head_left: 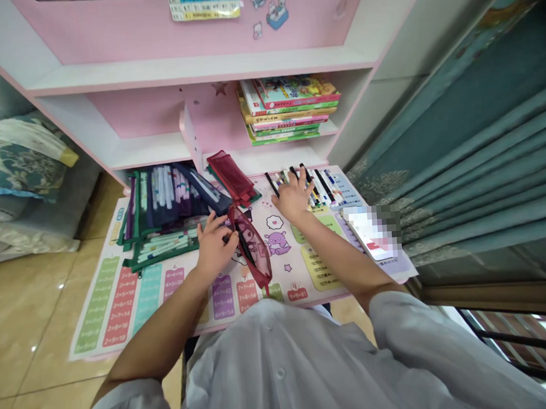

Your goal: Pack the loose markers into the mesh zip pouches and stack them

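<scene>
Left hand (pixel 214 244): at red pouch (pixel 256 245); I couldn't tell grip.
Right hand (pixel 295 198): spread over pens (pixel 325 187), right of pouch.
Pens: picking seemed underway; next needed pinching.

Pixelation is hiding part of the phone (pixel 363 227); the right hand (pixel 294 198) is covering some pens (pixel 325 186). We are not resolving whether the left hand (pixel 215 245) is gripping the pouch (pixel 260 273). Top edge is cropping the chart (pixel 204 4).

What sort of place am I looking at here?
Probably a child's study corner at home: a pink-and-white desk unit with cartoon stickers, a stack of books, and a desk mat printed with times tables.
</scene>
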### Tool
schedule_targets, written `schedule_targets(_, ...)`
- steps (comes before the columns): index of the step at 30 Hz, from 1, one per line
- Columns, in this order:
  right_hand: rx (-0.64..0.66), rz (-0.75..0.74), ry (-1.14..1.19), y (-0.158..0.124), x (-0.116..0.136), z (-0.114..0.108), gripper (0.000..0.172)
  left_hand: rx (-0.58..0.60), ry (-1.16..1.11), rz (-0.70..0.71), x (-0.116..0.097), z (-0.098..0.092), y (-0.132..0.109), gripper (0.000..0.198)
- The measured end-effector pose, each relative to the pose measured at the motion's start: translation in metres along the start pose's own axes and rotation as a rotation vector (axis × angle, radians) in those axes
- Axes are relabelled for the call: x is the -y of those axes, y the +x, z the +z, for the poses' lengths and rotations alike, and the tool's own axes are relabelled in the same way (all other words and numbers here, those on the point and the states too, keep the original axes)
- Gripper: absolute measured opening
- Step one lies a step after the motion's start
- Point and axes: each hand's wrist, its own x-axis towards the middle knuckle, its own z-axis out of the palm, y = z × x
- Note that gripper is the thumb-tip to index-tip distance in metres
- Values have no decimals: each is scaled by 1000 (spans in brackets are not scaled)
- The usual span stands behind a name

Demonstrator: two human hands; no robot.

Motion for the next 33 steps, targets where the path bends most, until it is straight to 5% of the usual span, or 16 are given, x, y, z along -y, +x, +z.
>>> schedule_targets(6,54,15,-147,10,-12,29,33,12,-1,-3,0,-1,0,26)
schedule_targets(15,88,21,-108,11,-10,30,32,-3,-11,2,1,0,0,25)
schedule_targets(20,15,-66,78,-10,0,0,20,0,-8,8,1,0,0,25)
schedule_targets(27,56,-226,404,-75,19,-59,19,0,-4,13,2,2,0,23)
schedule_targets(33,261,-336,417,-107,34,-58,17,11,3,19,1,0,0,22)
